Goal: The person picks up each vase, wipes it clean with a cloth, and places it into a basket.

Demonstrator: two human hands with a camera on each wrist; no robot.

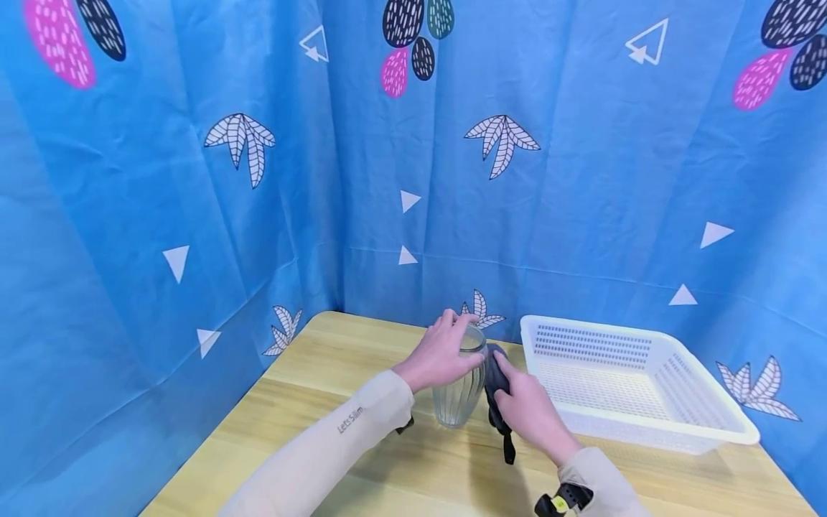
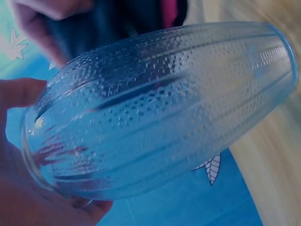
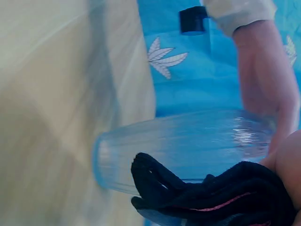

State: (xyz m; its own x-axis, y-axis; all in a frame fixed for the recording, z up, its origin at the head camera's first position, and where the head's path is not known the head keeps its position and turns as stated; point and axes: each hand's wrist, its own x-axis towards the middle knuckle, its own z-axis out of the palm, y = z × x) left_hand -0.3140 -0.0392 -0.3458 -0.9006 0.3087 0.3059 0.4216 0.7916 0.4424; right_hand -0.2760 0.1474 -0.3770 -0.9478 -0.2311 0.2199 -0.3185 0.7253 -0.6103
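A clear ribbed glass vase (image 1: pixel 457 396) stands nearly upright over the wooden table, its mouth at the top. My left hand (image 1: pixel 441 353) grips it around the rim, thumb on the near side and fingers across the far side. Beside the vase, my right hand (image 1: pixel 531 408) holds a black glove (image 1: pixel 496 384) whose end hangs down. In the right wrist view the glove (image 3: pixel 211 193) looks bunched, with finger-like tips and a pink line. The vase's dimpled glass (image 2: pixel 164 108) fills the left wrist view. Whether its base touches the table is hard to tell.
A white plastic basket (image 1: pixel 646 425) with slotted walls stands to the right of my right hand. The wooden table (image 1: pixel 284 424) extends to the left and front. Blue patterned curtains (image 1: pixel 581 179) hang behind and along the left side.
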